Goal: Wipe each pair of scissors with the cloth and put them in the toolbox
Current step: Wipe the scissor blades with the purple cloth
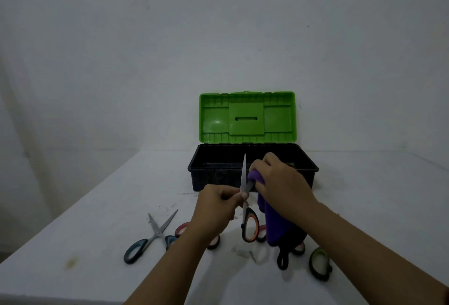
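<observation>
One pair of scissors, with orange-and-black handles, is up in the air and being wiped; the rest lie on the white surface. The left hand is closed around the pair near the pivot, blades pointing up and away, handles hanging below. The right hand is closed on the purple cloth, pressing a bunched part of it against the right side of the blades while the rest of the cloth drapes down toward the surface.

Behind the hands sits the toolbox, black tray open, green lid standing upright. Its inside is dark; no scissors show in it, though the hands hide part of the tray.

On the surface, a teal-handled pair lies open to the left. Red-and-black handles peek out beside the left forearm, more handles show under the cloth, and a green-and-black handle lies to the right. By my judgement the task is at an early stage: this pair still has to go into the box, and several more await wiping.
</observation>
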